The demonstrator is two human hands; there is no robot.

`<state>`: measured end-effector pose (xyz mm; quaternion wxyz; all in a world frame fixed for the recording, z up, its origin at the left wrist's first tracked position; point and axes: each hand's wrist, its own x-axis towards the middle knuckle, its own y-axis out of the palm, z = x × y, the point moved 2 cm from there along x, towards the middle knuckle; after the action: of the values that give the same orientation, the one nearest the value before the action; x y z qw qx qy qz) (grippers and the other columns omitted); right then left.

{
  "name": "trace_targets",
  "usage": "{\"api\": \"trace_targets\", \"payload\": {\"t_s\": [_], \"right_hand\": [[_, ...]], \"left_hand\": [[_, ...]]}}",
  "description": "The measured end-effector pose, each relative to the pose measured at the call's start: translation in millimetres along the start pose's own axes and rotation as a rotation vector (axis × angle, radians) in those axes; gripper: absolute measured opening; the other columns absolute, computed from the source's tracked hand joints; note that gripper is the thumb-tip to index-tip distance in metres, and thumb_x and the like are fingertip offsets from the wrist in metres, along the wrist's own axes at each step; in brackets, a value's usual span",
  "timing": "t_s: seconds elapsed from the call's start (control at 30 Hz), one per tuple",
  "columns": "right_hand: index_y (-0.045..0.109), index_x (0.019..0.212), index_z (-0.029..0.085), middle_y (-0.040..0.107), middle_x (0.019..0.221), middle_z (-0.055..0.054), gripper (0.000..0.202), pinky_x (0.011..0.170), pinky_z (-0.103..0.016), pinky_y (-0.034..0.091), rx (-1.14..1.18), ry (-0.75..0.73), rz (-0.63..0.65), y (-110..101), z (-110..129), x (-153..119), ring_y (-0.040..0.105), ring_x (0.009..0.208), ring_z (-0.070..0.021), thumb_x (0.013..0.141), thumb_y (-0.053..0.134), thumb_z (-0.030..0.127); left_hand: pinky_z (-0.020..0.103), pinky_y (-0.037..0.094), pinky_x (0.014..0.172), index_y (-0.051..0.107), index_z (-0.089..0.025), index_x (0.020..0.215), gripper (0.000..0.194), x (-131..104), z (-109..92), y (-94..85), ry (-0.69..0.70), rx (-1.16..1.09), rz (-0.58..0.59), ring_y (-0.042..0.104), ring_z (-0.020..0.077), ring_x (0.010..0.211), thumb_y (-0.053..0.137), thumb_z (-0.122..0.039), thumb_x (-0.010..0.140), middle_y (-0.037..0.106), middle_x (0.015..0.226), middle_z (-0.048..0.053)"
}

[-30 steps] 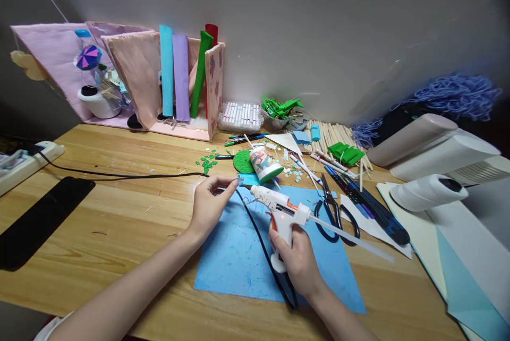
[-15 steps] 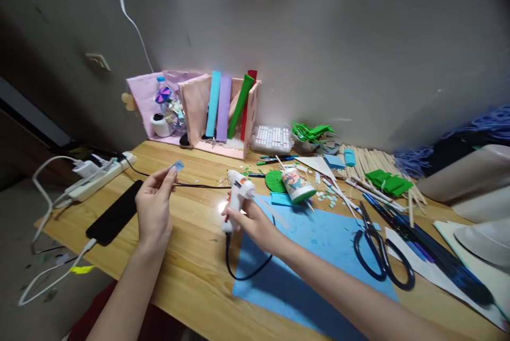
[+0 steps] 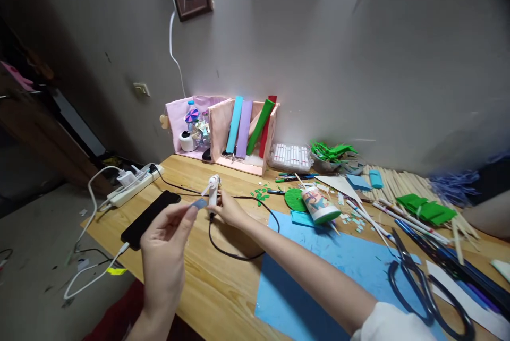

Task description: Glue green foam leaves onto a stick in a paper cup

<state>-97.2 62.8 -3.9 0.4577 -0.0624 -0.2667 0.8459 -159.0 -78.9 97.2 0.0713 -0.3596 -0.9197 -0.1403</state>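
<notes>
My left hand (image 3: 165,248) is closed in a pinch on a small piece of blue paper (image 3: 198,203), which pokes out past the thumb and fingertip. Just behind it, my right hand (image 3: 230,209) grips the handle of a white hot glue gun (image 3: 214,192) over the wooden table. The gun's black cord (image 3: 235,258) loops down below the right forearm. Beyond that forearm stands a tilted paper cup (image 3: 319,203) with a green rim and a wooden stick through it. A green corrugated disc (image 3: 295,200) lies beside the cup.
A black phone (image 3: 149,219) on a white cable lies left, near a power strip (image 3: 133,184). Large scissors (image 3: 418,277) rest at the right by a blue sheet (image 3: 303,288). Pink box shelves (image 3: 213,134), a marker case (image 3: 290,156) and wooden sticks (image 3: 398,184) line the wall.
The glue gun in my right hand has moved left and away from me, close to the blue paper piece. My left hand has come nearer to it. The camera view has shifted.
</notes>
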Motion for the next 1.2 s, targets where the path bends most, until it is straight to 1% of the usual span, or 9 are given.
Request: {"api": "trace_targets", "payload": {"t_s": [0.07, 0.2, 0.3, 0.37, 0.5, 0.63, 0.87, 1.1, 1.2], "right_hand": [[0.056, 0.097, 0.017, 0.066, 0.089, -0.009, 0.022, 0.071, -0.033, 0.046, -0.079, -0.019, -0.038, -27, 3, -27, 0.062, 0.082, -0.0245, 0.077, 0.063, 0.021], [0.057, 0.089, 0.017, 0.062, 0.094, -0.012, 0.010, 0.080, -0.036, 0.040, -0.267, 0.021, -0.223, -110, -11, -105, 0.055, 0.093, -0.0259, 0.085, 0.048, 0.017], [0.054, 0.081, 0.018, 0.059, 0.076, -0.006, 0.014, 0.066, -0.031, 0.039, -0.492, 0.162, -0.445, -165, -39, -162, 0.055, 0.073, -0.0217, 0.088, 0.048, 0.028], [0.053, 0.080, 0.018, 0.059, 0.071, -0.004, 0.019, 0.060, -0.029, 0.036, -0.478, 0.292, -0.510, -185, -59, -186, 0.054, 0.065, -0.0204, 0.086, 0.052, 0.037], [0.054, 0.069, 0.020, 0.063, 0.069, -0.003, 0.024, 0.059, -0.028, 0.034, -0.285, 0.410, -0.496, -192, -86, -195, 0.057, 0.063, -0.0199, 0.082, 0.054, 0.040], [0.050, 0.069, 0.020, 0.058, 0.061, -0.001, 0.019, 0.056, -0.027, 0.033, -0.243, 0.442, -0.561, -192, -94, -187, 0.055, 0.059, -0.0200, 0.075, 0.060, 0.036], [0.052, 0.061, 0.021, 0.056, 0.048, 0.000, 0.021, 0.056, -0.028, 0.033, -0.098, 0.423, -0.590, -199, -100, -182, 0.052, 0.053, -0.0187, 0.076, 0.056, 0.036], [0.056, 0.070, 0.017, 0.060, 0.058, -0.005, 0.052, 0.045, -0.027, 0.037, 0.223, 0.420, -0.642, -194, -98, -195, 0.047, 0.046, -0.0142, 0.073, 0.046, 0.067], [0.058, 0.072, 0.015, 0.060, 0.063, -0.005, 0.052, 0.050, -0.026, 0.041, 0.421, 0.401, -0.649, -179, -87, -207, 0.050, 0.053, -0.0136, 0.070, 0.055, 0.067]], "left_hand": [[0.022, 0.049, 0.071, 0.069, -0.021, 0.079, 0.022, -13, 3, 21.0, -0.023, 0.006, 0.142, 0.063, 0.0129, 0.074, 0.077, -0.035, 0.064, 0.069, 0.076, -0.001], [0.023, 0.049, 0.069, 0.069, -0.018, 0.080, 0.025, -20, 32, 67.4, -0.160, 0.033, 0.339, 0.063, 0.0149, 0.076, 0.075, -0.037, 0.065, 0.069, 0.077, 0.002], [0.023, 0.047, 0.063, 0.069, -0.014, 0.079, 0.032, -19, 64, 101.5, -0.293, 0.044, 0.412, 0.062, 0.0157, 0.073, 0.077, -0.039, 0.060, 0.069, 0.076, 0.006], [0.023, 0.045, 0.060, 0.070, -0.013, 0.078, 0.034, -21, 83, 121.7, -0.336, 0.038, 0.448, 0.061, 0.0153, 0.072, 0.077, -0.039, 0.058, 0.069, 0.076, 0.006], [0.025, 0.046, 0.064, 0.069, -0.013, 0.074, 0.033, -30, 108, 148.9, -0.360, 0.002, 0.440, 0.061, 0.0161, 0.072, 0.078, -0.038, 0.054, 0.069, 0.074, 0.006], [0.028, 0.046, 0.069, 0.069, -0.013, 0.076, 0.035, -35, 120, 159.3, -0.361, -0.004, 0.420, 0.061, 0.0165, 0.072, 0.077, -0.039, 0.054, 0.069, 0.075, 0.007], [0.029, 0.046, 0.076, 0.069, -0.013, 0.074, 0.032, -33, 132, 157.8, -0.339, -0.022, 0.418, 0.062, 0.0180, 0.079, 0.077, -0.038, 0.056, 0.069, 0.078, 0.006], [0.026, 0.046, 0.073, 0.069, -0.014, 0.081, 0.032, -31, 132, 147.9, -0.367, -0.060, 0.392, 0.061, 0.0156, 0.079, 0.076, -0.037, 0.060, 0.070, 0.082, 0.006], [0.025, 0.046, 0.071, 0.068, -0.014, 0.082, 0.034, -36, 124, 146.7, -0.416, -0.071, 0.409, 0.061, 0.0149, 0.076, 0.077, -0.038, 0.059, 0.069, 0.080, 0.005]]}}
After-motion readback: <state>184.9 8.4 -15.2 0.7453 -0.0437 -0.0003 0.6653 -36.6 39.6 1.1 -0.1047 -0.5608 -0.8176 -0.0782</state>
